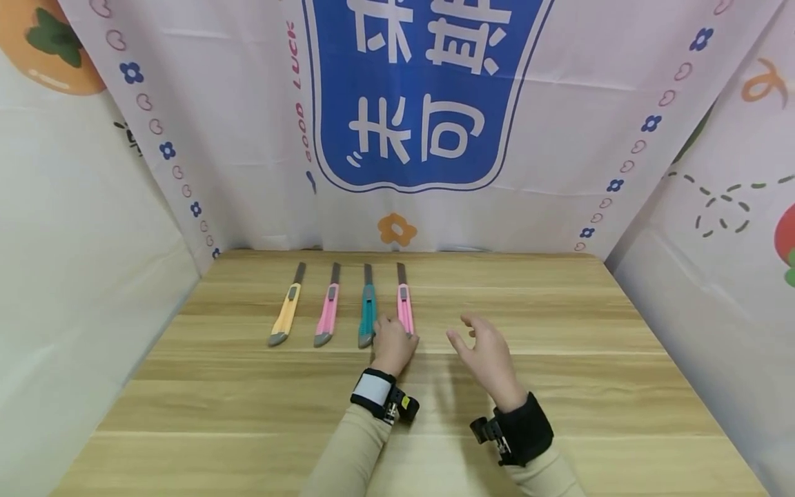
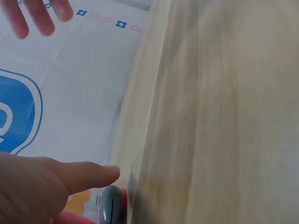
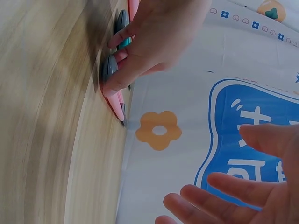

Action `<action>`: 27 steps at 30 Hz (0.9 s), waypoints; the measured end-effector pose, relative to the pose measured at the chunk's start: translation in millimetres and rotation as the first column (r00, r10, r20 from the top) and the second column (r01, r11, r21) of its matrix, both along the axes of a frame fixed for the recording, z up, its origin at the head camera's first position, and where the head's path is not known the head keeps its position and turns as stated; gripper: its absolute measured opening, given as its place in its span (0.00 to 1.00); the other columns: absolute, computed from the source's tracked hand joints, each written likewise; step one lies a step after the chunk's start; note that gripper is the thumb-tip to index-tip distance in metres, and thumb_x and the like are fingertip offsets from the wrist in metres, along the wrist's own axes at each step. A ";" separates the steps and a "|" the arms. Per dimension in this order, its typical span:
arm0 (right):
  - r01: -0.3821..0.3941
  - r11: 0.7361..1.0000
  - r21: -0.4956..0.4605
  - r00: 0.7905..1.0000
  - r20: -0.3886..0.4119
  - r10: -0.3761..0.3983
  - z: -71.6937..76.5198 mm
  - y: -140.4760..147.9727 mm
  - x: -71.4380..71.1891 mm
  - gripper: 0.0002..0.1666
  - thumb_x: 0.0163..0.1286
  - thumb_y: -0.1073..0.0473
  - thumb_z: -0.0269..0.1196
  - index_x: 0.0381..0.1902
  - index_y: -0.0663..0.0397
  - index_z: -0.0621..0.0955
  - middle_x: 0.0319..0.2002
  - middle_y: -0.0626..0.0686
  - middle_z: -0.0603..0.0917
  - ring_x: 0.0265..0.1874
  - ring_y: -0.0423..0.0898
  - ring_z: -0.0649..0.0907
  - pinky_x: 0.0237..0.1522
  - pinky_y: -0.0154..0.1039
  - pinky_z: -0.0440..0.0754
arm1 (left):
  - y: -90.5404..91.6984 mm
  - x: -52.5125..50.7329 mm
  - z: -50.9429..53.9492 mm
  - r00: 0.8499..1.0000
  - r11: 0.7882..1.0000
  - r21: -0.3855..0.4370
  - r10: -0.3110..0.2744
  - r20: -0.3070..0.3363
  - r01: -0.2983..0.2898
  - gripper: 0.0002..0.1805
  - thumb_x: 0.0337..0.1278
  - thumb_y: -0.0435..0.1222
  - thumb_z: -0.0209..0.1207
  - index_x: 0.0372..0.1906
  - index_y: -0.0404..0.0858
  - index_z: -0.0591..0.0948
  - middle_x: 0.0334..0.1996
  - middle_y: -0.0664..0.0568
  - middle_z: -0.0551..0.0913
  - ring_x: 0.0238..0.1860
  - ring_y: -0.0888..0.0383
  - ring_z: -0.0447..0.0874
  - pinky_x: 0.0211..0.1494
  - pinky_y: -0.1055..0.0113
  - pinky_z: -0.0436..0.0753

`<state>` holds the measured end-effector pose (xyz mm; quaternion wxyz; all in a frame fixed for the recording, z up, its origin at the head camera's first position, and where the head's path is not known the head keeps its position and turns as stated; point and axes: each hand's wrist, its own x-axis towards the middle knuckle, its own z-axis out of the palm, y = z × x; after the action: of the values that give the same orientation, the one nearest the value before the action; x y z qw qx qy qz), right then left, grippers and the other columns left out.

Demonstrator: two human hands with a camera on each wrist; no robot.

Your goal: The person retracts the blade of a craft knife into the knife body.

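Note:
Four-coloured talk aside, a row of utility knives lies on the wooden table with blades extended away from me. My left hand (image 1: 394,345) pinches the grey-ended handle of the rightmost pink utility knife (image 1: 405,308), thumb on one side and fingers on the other. That grey end (image 2: 112,205) shows below the thumb in the left wrist view. Just left of the hand lies a teal utility knife (image 1: 368,307). Further left are another pink utility knife (image 1: 328,310) and a yellow one (image 1: 288,310). My right hand (image 1: 487,355) hovers over the table, fingers apart, holding nothing.
The wooden table (image 1: 559,331) meets a printed cloth backdrop (image 1: 248,138) at its far edge. Patterned cloth walls stand on the left (image 1: 93,241) and right (image 1: 702,290). Each wrist wears a black strap with a small camera.

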<state>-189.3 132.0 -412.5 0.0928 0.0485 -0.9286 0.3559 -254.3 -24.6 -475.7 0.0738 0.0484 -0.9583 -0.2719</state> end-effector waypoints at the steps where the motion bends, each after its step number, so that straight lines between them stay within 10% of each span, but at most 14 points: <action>1: 0.001 1.000 0.003 1.000 0.008 -0.001 0.1 0.1 0.6 0.30 0.70 0.50 0.60 0.60 0.66 0.74 0.57 0.67 0.79 0.52 0.61 0.81 0.51 0.53 0.83 | 0.3 -1.2 -0.5 1.000 1.000 -0.009 0.007 0.014 -0.007 0.22 0.49 0.39 0.69 0.40 0.23 0.79 0.42 0.35 0.74 0.43 0.44 0.71 0.38 0.55 0.82; 27: -0.008 1.000 0.007 0.999 -0.032 0.008 -2.8 -0.9 5.4 0.26 0.68 0.52 0.61 0.55 0.67 0.78 0.53 0.66 0.82 0.47 0.58 0.83 0.48 0.51 0.83 | 2.7 -2.3 5.9 0.997 0.997 0.036 0.074 0.026 -0.075 0.14 0.51 0.35 0.68 0.30 0.24 0.83 0.37 0.35 0.77 0.28 0.47 0.79 0.29 0.59 0.81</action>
<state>-183.9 131.1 -415.3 0.1064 0.0582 -0.9280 0.3524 -256.7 -21.9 -469.9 0.0711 0.0886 -0.9515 -0.2860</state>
